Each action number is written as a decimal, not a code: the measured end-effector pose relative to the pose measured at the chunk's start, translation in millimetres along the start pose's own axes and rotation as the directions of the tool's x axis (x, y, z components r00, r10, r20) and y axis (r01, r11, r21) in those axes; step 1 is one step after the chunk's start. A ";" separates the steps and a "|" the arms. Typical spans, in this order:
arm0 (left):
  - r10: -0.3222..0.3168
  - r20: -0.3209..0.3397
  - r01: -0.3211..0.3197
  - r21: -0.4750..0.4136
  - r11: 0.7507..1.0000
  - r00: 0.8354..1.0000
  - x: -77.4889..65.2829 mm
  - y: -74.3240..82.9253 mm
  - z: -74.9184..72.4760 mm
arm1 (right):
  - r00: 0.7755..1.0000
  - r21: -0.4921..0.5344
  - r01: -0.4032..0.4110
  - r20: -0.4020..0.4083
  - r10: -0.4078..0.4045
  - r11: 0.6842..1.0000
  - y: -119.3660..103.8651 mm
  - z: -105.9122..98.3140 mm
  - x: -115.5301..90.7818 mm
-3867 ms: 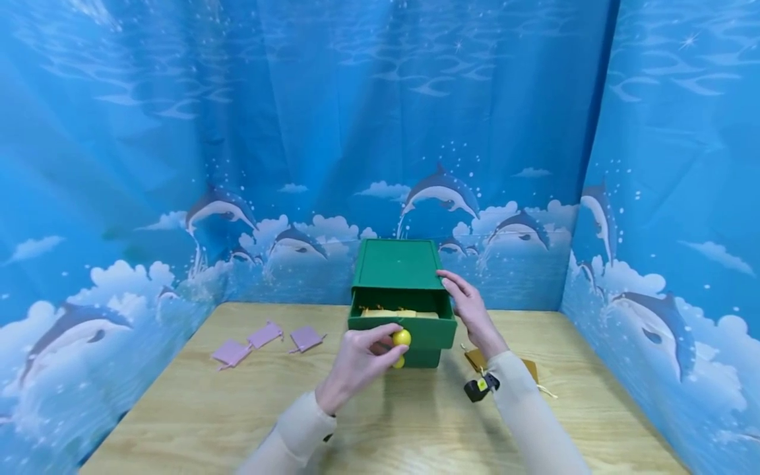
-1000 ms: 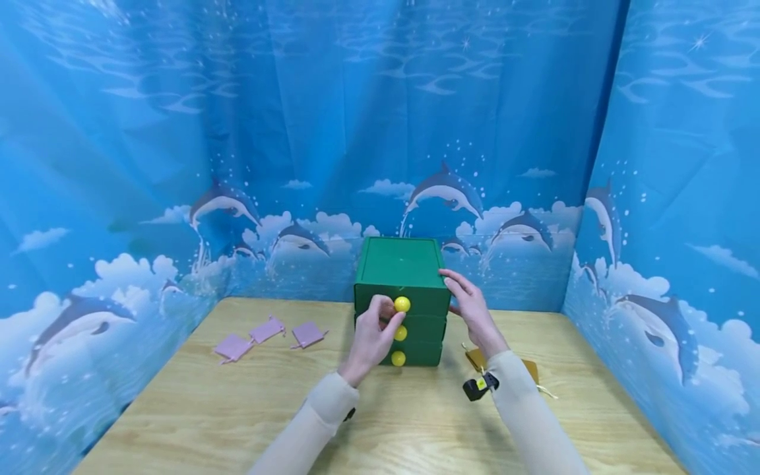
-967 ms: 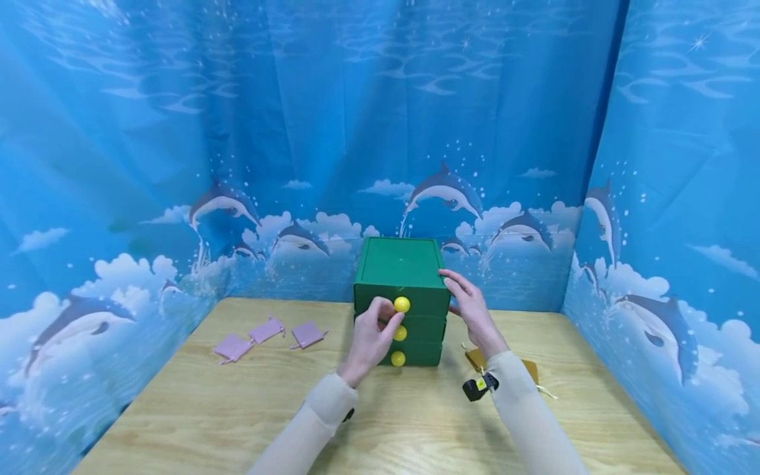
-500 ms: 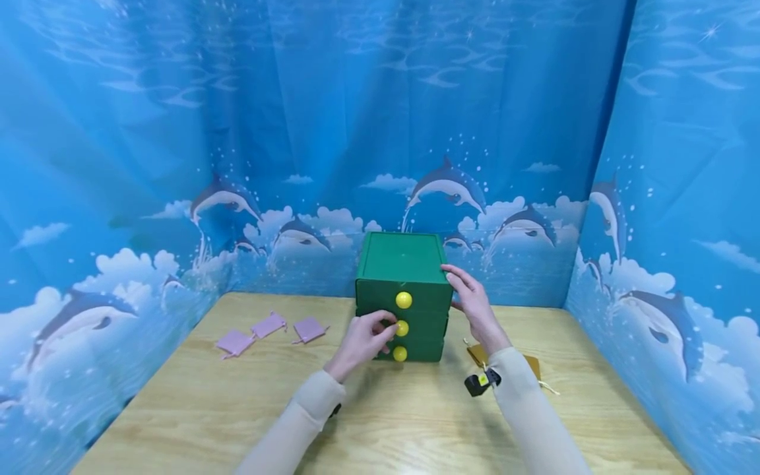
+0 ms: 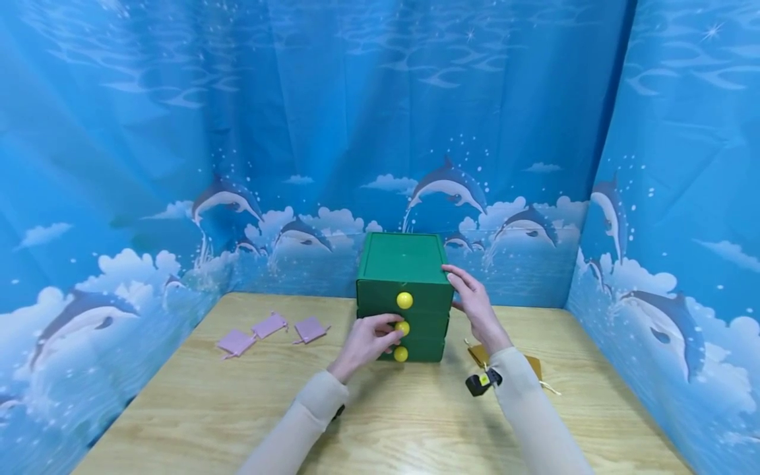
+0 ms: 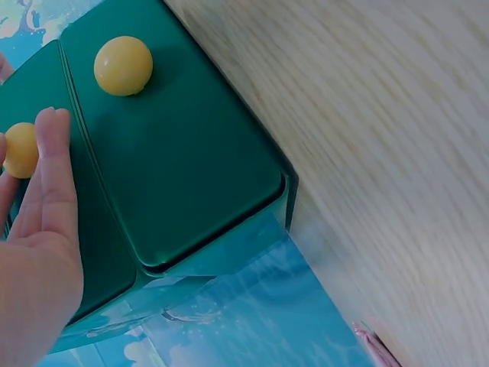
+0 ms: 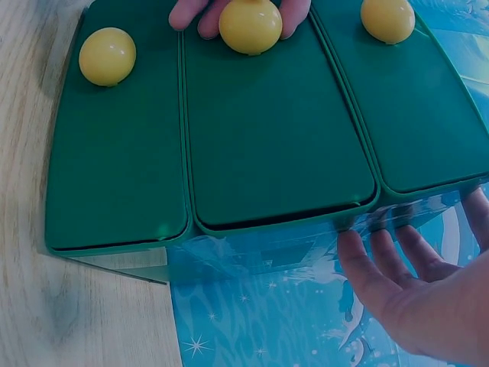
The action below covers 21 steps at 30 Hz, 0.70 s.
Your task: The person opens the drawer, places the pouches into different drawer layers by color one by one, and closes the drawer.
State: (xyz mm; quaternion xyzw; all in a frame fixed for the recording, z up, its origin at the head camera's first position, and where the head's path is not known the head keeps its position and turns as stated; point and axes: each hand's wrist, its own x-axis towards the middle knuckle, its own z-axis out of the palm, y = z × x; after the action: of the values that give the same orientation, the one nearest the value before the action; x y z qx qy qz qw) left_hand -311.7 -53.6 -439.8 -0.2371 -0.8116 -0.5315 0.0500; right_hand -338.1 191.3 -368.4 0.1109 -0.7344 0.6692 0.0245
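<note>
A green three-drawer cabinet stands on the table, all its drawers pushed in. Each drawer front carries a round yellow knob. My left hand pinches the middle knob between thumb and fingers; the left wrist view shows fingers on both sides of this knob. Above it is the top knob, below it the bottom knob. My right hand rests against the cabinet's right side near the upper front corner. In the right wrist view, its extended fingers touch the side wall.
Three small purple drawstring pouches lie on the wooden table left of the cabinet. Mustard-brown pouches lie at the right, partly hidden by my right forearm. A blue dolphin-print curtain surrounds the table's back and sides.
The top drawer, earlier pulled out with cream pouches inside, has been pushed in. My left hand has let go of the top knob and moved down to the middle one. The right hand stays.
</note>
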 end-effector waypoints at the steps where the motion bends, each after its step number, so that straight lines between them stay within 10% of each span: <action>1: -0.002 0.000 0.002 0.002 1.000 1.000 0.3 0.0 0.5 | 1.000 0.001 0.001 0.000 -0.001 1.000 0.2 -0.2 0.1; 21: -0.054 0.037 0.056 -0.067 0.996 0.998 2.2 -0.4 0.6 | 1.000 0.012 0.005 0.014 -0.005 1.000 0.6 -1.0 0.9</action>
State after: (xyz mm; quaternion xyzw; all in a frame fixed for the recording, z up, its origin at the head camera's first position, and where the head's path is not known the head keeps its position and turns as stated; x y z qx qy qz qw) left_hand -313.7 -52.5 -439.7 -0.2257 -0.7999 -0.5559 0.0128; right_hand -339.2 192.3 -368.7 0.1173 -0.7303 0.6727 0.0205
